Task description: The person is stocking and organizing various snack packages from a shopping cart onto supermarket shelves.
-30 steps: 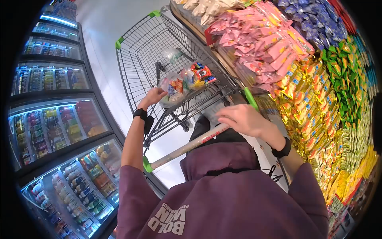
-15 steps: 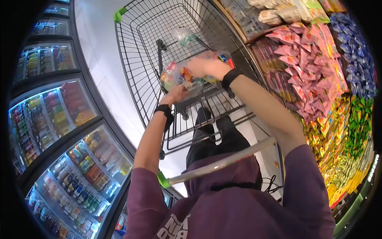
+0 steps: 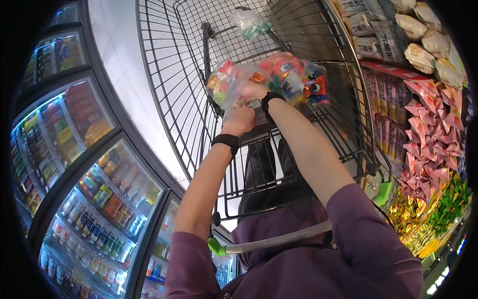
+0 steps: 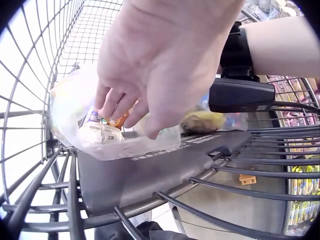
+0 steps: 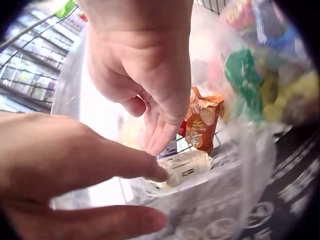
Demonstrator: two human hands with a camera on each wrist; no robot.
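A clear plastic bag (image 3: 222, 84) of wrapped snacks lies in the shopping cart. My right hand (image 3: 253, 90) reaches down into its mouth, fingers extended and thumb bent in the right wrist view. Just beyond those fingertips lie a cream-white packet (image 5: 187, 167) and an orange snack packet (image 5: 202, 127). My left hand (image 3: 240, 121) is beside it at the bag's near edge. In the right wrist view, two of its fingers are spread, one overlapping the cream-white packet. The left wrist view shows nothing pinched between its fingers and thumb.
A second filled bag (image 3: 294, 74) lies to the right, and a clear bag with green (image 3: 249, 24) farther in. A grey flap (image 4: 140, 170) and the cart's handle (image 3: 279, 240) are nearer me. Glass-door coolers (image 3: 112, 194) line the left; pink snack packs (image 3: 430, 144) are on the right.
My right hand has left the handle and moved forward to the bag. My left hand has stayed near it. The cart basket now appears nearer and larger.
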